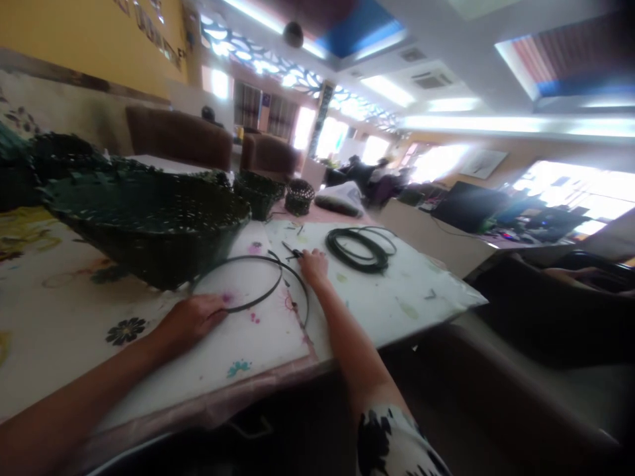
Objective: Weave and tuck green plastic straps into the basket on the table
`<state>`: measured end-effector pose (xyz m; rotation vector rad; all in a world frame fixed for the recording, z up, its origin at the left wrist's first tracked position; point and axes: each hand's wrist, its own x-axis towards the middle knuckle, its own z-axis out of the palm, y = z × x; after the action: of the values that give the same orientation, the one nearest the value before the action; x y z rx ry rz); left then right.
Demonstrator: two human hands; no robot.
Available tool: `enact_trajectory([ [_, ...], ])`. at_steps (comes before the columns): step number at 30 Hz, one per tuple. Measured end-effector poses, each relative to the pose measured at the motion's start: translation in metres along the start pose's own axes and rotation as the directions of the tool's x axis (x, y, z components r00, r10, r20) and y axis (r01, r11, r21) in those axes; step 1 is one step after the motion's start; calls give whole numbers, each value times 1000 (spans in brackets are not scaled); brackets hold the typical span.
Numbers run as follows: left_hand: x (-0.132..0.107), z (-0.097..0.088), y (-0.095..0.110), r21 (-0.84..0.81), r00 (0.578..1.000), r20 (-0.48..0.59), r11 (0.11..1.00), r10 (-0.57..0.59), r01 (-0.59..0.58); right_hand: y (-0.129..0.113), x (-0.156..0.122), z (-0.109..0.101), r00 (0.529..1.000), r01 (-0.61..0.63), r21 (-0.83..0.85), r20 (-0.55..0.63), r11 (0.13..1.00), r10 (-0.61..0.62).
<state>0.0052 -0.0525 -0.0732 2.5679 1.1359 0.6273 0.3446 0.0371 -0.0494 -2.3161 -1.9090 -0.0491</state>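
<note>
Left hand (191, 320) presses black hoop (258, 281) beside basket (149, 218).

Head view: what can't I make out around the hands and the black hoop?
- Right hand: small dark tool at its fingertips, too blurred to identify.
- Left hand: fingers cover the black hoop there; grip unclear.
- Large dark basket: inside hidden by its wall.

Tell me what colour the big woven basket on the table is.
Dark green, nearly black; the big woven basket shows in the head view.
</note>
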Motion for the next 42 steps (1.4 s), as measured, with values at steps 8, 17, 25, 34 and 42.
enact_trajectory([
  [8, -2, -2, 0, -5, 998, 42, 999, 52, -52, 9, 30, 0, 985, 75, -2, 157, 997, -74],
  [17, -5, -7, 10, 56, 988, 118, 993, 100, -107, 14, 42, -10, 949, 20, 67, 313, 998, -40],
  [25, 18, 10, 43, 132, 980, 109, 975, 167, -181, 32, 16, -40, 903, -266, 462, 427, 846, 51],
  [34, 42, 30, 69, 107, 980, -7, 974, -199, 198, 62, -93, -61, 970, -108, 954, 163, 278, -182],
  [42, 31, -8, 61, -225, 909, -223, 926, -352, 303, 23, -159, -58, 847, -125, 956, 242, 267, -472],
])
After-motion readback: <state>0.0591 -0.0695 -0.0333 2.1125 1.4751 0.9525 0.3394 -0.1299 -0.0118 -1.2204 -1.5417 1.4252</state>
